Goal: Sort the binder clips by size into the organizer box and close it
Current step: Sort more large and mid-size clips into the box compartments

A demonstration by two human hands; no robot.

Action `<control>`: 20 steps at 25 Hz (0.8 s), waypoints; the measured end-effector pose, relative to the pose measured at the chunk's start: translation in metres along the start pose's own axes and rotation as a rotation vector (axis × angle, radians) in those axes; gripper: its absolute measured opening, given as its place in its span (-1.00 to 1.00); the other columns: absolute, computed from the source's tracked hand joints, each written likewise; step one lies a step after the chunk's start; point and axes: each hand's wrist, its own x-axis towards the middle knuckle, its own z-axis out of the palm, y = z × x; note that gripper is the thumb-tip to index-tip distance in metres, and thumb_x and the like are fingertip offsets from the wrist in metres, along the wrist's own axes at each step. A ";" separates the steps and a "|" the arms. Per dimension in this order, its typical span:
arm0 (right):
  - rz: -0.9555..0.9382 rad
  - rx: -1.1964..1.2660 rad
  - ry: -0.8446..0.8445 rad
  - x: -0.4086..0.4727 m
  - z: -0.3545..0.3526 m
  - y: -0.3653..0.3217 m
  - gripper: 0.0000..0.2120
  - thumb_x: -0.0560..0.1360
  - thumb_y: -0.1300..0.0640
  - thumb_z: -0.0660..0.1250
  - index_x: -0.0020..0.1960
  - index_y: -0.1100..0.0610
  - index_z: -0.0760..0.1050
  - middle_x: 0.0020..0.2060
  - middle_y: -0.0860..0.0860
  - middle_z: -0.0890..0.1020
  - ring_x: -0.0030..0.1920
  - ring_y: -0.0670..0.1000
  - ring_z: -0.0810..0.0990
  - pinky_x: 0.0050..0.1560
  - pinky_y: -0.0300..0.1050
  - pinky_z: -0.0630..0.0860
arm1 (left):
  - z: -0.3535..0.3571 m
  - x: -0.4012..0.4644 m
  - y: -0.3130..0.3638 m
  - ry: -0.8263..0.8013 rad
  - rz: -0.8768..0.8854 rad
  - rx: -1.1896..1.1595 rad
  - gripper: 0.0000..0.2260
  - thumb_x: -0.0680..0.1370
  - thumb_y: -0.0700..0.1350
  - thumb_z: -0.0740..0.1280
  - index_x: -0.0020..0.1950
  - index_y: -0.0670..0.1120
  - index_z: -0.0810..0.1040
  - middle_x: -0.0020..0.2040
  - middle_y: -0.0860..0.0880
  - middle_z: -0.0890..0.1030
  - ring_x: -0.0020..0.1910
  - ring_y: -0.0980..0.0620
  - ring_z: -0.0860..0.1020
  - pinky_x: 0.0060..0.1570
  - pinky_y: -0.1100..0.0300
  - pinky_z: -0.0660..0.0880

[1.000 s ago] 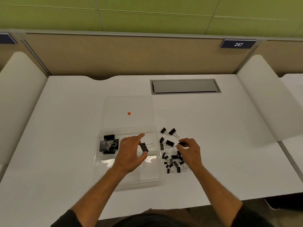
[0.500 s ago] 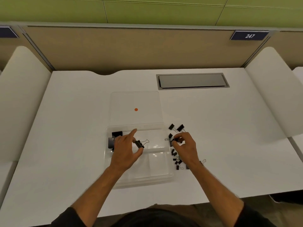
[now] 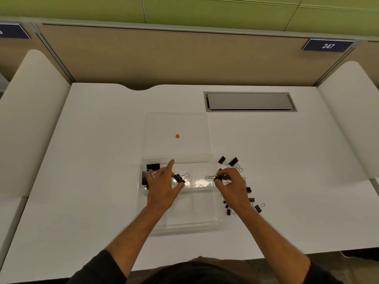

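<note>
Bringing second clip (image 3: 217, 178) over: right hand (image 3: 232, 186) has lifted it off pile (image 3: 244, 193) on tabletop (image 3: 92, 181), pinching it now at box (image 3: 190, 224) right edge. Left hand (image 3: 162, 187) still pinches mid-size clip (image 3: 179, 178) over far middle compartment, forefinger pointing far. Big clips (image 3: 150, 171) sit far-left compartment. Lid (image 3: 176, 124) lies open, far side. Sorting early; most clips still loose right of box.

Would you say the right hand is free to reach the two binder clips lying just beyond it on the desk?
Probably not yet: the right hand already pinches a binder clip. The two binder clips lie close beyond it on bare desk with nothing between.
</note>
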 end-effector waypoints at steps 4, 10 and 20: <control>-0.032 -0.028 -0.028 0.000 0.006 -0.001 -0.79 0.42 0.25 0.43 -0.06 -0.02 0.53 -0.08 -0.11 0.57 -0.05 -0.06 0.56 -0.06 -0.12 0.52 | 0.004 -0.005 -0.008 -0.038 0.012 0.073 -0.18 0.45 0.28 0.39 0.56 0.00 0.11 0.42 -0.03 0.43 0.53 -0.02 0.17 0.48 -0.15 -0.17; -0.079 -0.107 -0.125 0.002 0.031 -0.008 -0.80 0.42 0.18 0.44 -0.04 -0.07 0.52 -0.06 -0.19 0.55 0.02 -0.11 0.48 -0.02 -0.25 0.39 | -0.006 -0.018 -0.022 -0.018 0.077 0.136 -0.21 0.46 0.24 0.40 0.55 -0.06 0.17 0.51 -0.04 0.32 0.55 -0.02 0.11 0.50 -0.11 -0.09; -0.066 -0.262 -0.312 0.003 0.089 -0.013 -0.57 0.46 0.07 0.43 0.30 -0.06 0.45 0.27 -0.17 0.48 0.45 0.02 0.17 0.42 0.04 0.20 | -0.018 -0.035 -0.030 0.020 0.050 0.058 -0.20 0.45 0.31 0.30 0.57 -0.03 0.15 0.54 -0.05 0.26 0.56 -0.01 0.09 0.50 0.04 -0.13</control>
